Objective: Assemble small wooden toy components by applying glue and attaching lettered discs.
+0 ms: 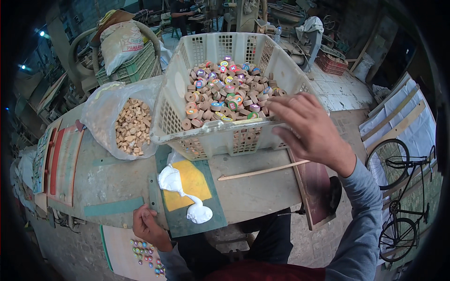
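My right hand (pixel 304 126), fingers loosely apart, is by the crate (pixel 219 144), whose walls keep the discs (pixel 229 96) gathered within reach. My left hand (pixel 151 228) is curled; I cannot tell whether it holds anything.

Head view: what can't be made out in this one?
All in the head view:
Left hand: its curled fingers hide whether it holds anything.
Crate: bottom hidden by the heaped discs.
Board discs: markings too small to tell.
Person at the back: head cut off by the top edge.
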### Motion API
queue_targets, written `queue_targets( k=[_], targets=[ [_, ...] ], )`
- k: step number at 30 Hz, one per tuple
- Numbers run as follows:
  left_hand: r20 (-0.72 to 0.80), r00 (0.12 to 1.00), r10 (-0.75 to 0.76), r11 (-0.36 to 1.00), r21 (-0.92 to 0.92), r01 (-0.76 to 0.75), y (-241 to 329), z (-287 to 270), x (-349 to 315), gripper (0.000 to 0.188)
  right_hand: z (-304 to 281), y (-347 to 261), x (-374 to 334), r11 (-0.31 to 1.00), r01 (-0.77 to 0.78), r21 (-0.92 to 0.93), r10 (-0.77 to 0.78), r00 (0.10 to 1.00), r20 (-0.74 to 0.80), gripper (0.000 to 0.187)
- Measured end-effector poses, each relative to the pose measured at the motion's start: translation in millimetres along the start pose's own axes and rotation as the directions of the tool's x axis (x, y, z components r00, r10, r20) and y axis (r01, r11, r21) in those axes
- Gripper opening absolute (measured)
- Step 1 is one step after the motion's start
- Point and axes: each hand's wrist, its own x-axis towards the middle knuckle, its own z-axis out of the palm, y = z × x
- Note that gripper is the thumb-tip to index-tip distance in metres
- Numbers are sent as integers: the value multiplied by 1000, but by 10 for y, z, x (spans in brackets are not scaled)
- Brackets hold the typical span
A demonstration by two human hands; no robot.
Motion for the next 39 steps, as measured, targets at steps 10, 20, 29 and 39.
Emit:
queue_targets(
  k=[10, 20, 29, 39],
  targets=[
    [88, 995, 36, 997, 58, -41, 1, -29, -1, 21, -423, 627, 341, 923, -210, 323, 139, 964, 229, 20],
    [123, 990, -62, 991, 122, 47, 33, -23, 2, 25, 280, 1007, 955, 965, -259, 45, 91, 488, 868, 80],
    [84, 996, 1, 993, 115, -11, 152, 43, 101, 40, 847, 1082, 961, 956, -114, 270, -118, 692, 712, 65],
    [-17, 997, 78, 996, 43, -77, -28, 44, 25, 27, 1396, 1097, 881, 951, 154, 267, -282, 783, 554, 27]
  ],
)
